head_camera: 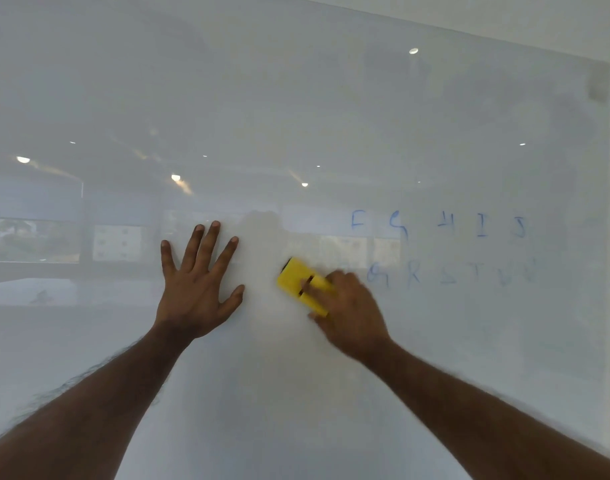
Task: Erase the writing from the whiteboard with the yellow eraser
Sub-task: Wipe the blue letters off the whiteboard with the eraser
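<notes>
Flat and splayed, the left hand (pixel 196 285) braces the whiteboard (pixel 296 98) while the right hand (pixel 348 313) grips the yellow eraser (pixel 301 284) against it; faint blue letters (pixel 438 226) right of that hand could smear under uneven pressure.

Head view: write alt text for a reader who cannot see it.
A right hand presses a yellow eraser to a whiteboard, left of faint blue letters. The left hand rests flat, fingers spread.

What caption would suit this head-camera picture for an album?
Right hand presses a yellow eraser to the whiteboard beside blue letters; left hand rests flat.
</notes>
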`<state>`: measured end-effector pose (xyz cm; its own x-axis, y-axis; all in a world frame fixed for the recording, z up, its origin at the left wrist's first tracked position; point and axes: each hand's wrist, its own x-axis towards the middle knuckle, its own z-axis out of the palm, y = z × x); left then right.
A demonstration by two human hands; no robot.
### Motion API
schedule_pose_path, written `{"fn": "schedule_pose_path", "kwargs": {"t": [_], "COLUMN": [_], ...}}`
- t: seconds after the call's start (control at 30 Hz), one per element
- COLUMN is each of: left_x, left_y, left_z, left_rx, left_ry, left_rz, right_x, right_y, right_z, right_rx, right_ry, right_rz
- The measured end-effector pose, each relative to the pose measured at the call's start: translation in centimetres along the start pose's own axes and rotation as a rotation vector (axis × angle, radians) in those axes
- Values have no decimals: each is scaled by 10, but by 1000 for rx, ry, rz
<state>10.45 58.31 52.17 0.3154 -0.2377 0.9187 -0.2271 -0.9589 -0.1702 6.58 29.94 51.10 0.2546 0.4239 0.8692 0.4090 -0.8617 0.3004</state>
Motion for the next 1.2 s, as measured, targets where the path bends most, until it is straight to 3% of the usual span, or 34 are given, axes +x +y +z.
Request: {"fn": "schedule_pose_path", "kwargs": {"t": [0.07,0.13,0.27,0.33,0.5,0.57,0.77,0.97,1.13,1.2], "left_x": [0,0,-1,-1,0,-1,-1,6,31,36], "left_y": [3,5,4,5,9,10,13,20,43,52], "left_z": [0,0,-4,-4,-2,-2,-5,-3,0,3], "left_rx": [-1,-1,8,16,3,2,42,51,21,-5], "left_ry": [5,-5,-27,-36,-27,-24,-46,-22,-6,3], "left_rz": [-19,-28,-31,-34,-37,-43,-36,2,93,77], "right_x": [-10,-5,14,15,-15,-14,-4,-6,16,10], "right_y": [-3,11,41,37,13,22,45,49,82,74], "right_z": [4,-2,-17,-15,-1,-7,-20,-23,-39,-35], "right_rx": [-30,-49,22,46,0,-35,9,-117,-73,-55], "right_ry": [-96,-79,114,149,-58,-98,109,-12,109,119], "right_rz": [-127,-134,205,286,-85,-136,344,43,419,431]}}
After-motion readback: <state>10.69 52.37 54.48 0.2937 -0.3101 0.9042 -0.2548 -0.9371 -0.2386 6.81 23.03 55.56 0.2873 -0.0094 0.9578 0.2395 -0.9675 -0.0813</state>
